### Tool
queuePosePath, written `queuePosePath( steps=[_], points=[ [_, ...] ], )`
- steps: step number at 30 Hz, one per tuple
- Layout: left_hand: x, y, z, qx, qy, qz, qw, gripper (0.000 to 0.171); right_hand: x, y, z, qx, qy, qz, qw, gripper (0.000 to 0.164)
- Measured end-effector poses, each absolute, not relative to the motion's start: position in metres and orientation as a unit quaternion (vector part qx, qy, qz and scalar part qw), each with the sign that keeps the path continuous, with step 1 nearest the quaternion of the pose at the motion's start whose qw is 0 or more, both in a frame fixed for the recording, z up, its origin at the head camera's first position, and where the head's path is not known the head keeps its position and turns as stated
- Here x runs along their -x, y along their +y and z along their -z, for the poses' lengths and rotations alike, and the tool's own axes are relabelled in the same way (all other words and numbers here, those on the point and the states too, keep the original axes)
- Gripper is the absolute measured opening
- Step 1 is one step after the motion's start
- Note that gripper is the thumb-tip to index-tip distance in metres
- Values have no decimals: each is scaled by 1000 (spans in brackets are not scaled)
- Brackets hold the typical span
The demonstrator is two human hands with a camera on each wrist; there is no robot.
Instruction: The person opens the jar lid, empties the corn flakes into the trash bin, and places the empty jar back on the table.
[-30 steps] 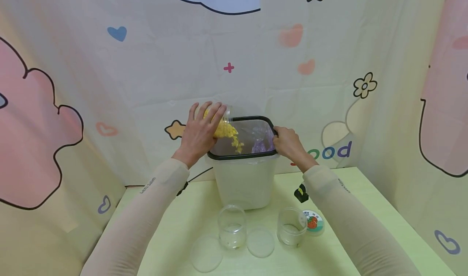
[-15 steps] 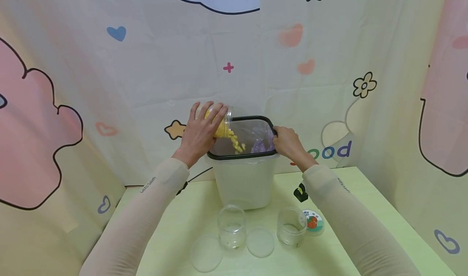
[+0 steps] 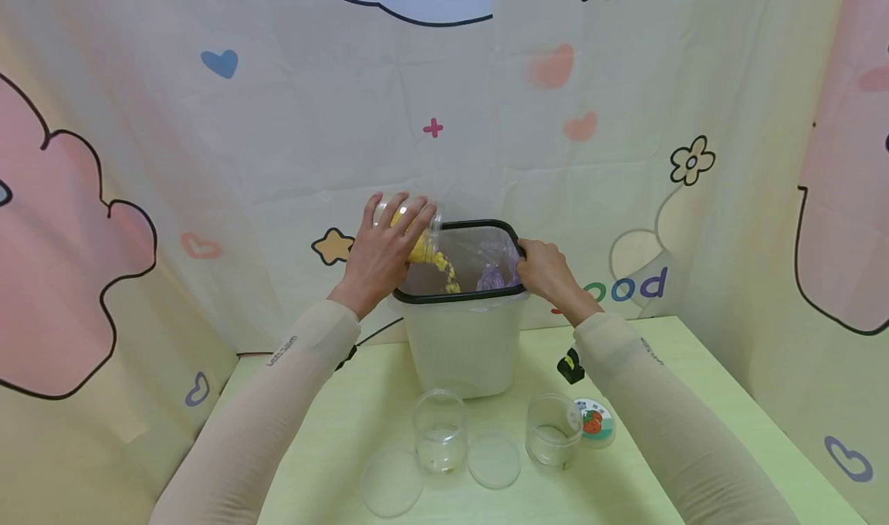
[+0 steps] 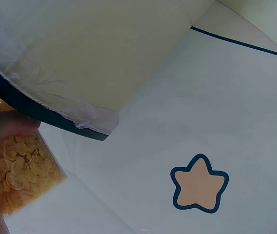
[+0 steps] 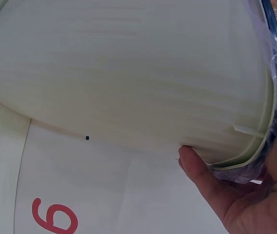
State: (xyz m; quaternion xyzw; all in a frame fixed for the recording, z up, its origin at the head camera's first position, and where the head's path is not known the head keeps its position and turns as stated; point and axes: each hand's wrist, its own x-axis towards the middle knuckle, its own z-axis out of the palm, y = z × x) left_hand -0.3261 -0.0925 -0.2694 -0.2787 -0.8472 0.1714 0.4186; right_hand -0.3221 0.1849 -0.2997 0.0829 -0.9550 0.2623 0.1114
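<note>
My left hand [image 3: 378, 259] holds a clear jar [image 3: 435, 232] of yellow flakes, tipped mouth-down over the bin. Flakes [image 3: 447, 269] fall from its mouth in a thin stream. Through the jar wall in the left wrist view, the flakes [image 4: 24, 170] look thin and rounded. The pale trash bin [image 3: 464, 347] has a black rim [image 3: 479, 296], a clear liner and a crumpled purple bag [image 3: 491, 276] inside. On the bin's right side my right hand [image 3: 547, 269] grips the rim; in the right wrist view its thumb [image 5: 196, 165] lies against the outer wall.
Two clear jars [image 3: 441, 436] [image 3: 553, 440] stand on the light table [image 3: 333, 440] before the bin. Near them lie two clear lids [image 3: 392, 482] [image 3: 494, 462] and a printed lid [image 3: 597, 423]. A small black object [image 3: 572, 367] sits by the right sleeve. A patterned cloth [image 3: 458, 85] hangs behind.
Flakes have kept pouring out of the jar; the thick clump at its mouth has become a thinner stream, and more of the jar shows clear. Both hands have stayed nearly in place.
</note>
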Motion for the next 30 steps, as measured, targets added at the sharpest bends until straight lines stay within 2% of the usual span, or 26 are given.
queuePosePath(
  steps=[16,30],
  points=[
    [325,-88,270,281,-839,-218,413,95,322,185,298,-80,-957,-256,106,54],
    [325,-85,270,289,-836,-232,405,93,323,186,298,-79,-956,-261,105,55]
  ],
)
